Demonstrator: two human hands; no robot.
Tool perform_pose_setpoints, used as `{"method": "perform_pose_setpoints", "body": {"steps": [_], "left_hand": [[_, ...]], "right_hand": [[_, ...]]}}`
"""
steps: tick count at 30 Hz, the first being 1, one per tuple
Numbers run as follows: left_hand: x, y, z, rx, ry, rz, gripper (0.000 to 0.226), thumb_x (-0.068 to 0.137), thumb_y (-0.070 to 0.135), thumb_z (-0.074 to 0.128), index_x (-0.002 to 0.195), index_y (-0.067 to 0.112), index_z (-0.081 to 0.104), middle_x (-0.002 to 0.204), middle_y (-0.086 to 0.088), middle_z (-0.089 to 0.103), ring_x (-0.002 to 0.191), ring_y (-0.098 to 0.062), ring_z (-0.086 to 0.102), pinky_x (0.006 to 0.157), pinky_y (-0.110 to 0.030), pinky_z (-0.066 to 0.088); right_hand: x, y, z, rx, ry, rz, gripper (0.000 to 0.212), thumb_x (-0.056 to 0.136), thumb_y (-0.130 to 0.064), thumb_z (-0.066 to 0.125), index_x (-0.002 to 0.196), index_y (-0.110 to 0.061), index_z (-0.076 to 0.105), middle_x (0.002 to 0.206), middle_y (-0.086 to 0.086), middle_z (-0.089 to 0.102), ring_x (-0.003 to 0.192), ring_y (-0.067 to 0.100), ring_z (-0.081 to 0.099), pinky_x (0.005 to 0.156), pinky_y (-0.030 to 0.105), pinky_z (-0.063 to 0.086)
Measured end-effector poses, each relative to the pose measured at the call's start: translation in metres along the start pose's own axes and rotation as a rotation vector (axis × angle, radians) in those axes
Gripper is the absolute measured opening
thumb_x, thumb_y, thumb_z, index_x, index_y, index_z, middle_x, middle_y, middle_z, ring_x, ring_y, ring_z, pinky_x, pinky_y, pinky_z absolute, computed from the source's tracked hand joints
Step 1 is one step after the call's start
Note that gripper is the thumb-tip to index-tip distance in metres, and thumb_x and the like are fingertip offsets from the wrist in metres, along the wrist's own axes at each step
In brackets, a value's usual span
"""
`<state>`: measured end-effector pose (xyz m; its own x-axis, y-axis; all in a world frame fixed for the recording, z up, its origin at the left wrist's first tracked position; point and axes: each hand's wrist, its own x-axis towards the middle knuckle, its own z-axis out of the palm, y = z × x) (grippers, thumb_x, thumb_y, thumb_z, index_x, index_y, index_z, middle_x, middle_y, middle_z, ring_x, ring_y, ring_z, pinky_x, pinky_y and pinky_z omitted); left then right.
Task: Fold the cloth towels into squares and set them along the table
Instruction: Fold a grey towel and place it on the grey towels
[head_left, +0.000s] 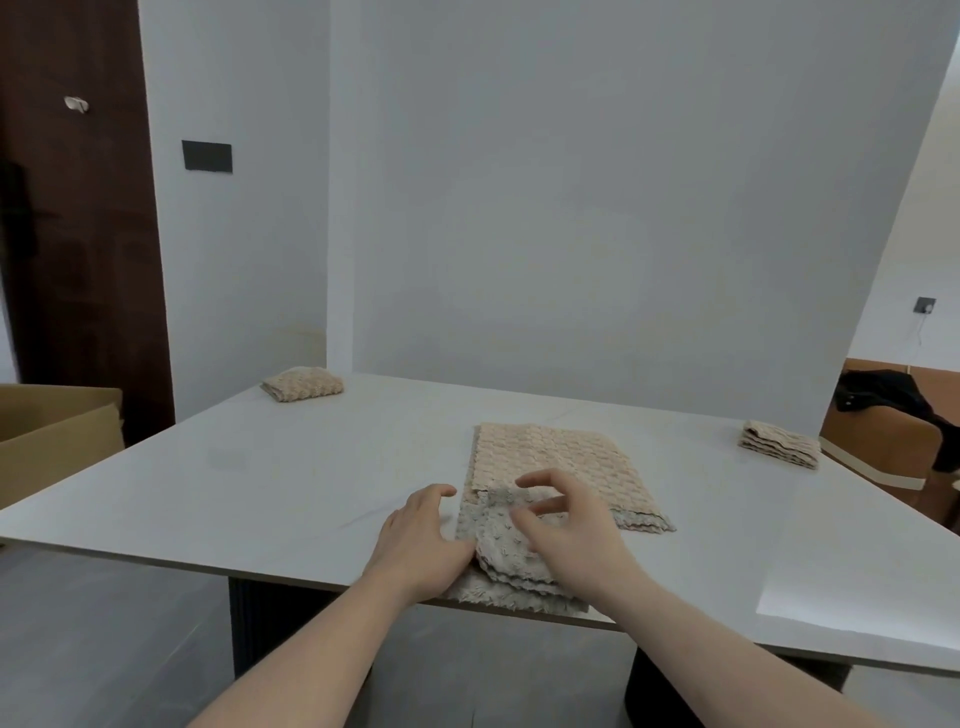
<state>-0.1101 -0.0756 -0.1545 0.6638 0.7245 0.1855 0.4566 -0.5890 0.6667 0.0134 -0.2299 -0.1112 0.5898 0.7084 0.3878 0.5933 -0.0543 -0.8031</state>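
Observation:
A beige waffle-weave towel (550, 457) lies half folded on the white table (260, 467) near its front edge. A greyish flap of it is turned over at the near end and hangs slightly past the edge. My left hand (415, 535) holds the towel's left edge. Its fingers are hidden under the fold and its thumb is stretched out over the table. Just above the flap is my right hand (566, 530), with loosely curled fingers that grip nothing. One folded towel (304, 384) sits at the far left corner. A folded stack of towels (779, 444) sits at the far right.
A cardboard box (57, 441) stands left of the table beside a dark wooden door (78, 234). A brown chair with a black garment (883, 410) is past the right edge. A white wall rises behind the table's far edge.

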Motion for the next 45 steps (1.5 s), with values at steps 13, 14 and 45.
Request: {"method": "perform_pose_setpoints", "body": {"steps": [13,14,45], "left_hand": [[-0.002,0.004,-0.007,-0.278,-0.031,0.007,0.048,0.054,0.090,0.063,0.075,0.048,0.076,0.140,0.024,0.050,0.132,-0.005,0.048,0.115,-0.043,0.036],[-0.003,0.005,-0.008,-0.260,-0.046,0.014,0.045,0.050,0.087,0.068,0.074,0.050,0.076,0.139,0.025,0.050,0.131,-0.004,0.048,0.115,-0.042,0.037],[-0.012,0.000,0.008,0.413,-0.237,0.298,0.065,0.100,0.059,0.027,0.160,0.044,0.007,0.167,0.025,-0.002,0.155,-0.002,-0.004,0.127,-0.036,0.002]], "right_hand": [[-0.011,0.069,-0.023,-0.312,0.022,0.153,0.043,0.084,-0.062,0.061,0.124,-0.047,0.056,0.114,-0.025,0.060,0.109,0.003,0.060,0.095,0.035,0.051],[-0.011,0.069,-0.023,-0.329,0.019,0.143,0.046,0.082,-0.065,0.060,0.125,-0.048,0.055,0.114,-0.026,0.060,0.109,0.001,0.059,0.096,0.035,0.051],[0.007,0.040,-0.012,-0.532,-0.283,-0.085,0.067,0.105,-0.041,0.034,0.164,-0.025,0.005,0.169,-0.013,-0.009,0.156,0.008,-0.006,0.128,0.035,0.005]]}}
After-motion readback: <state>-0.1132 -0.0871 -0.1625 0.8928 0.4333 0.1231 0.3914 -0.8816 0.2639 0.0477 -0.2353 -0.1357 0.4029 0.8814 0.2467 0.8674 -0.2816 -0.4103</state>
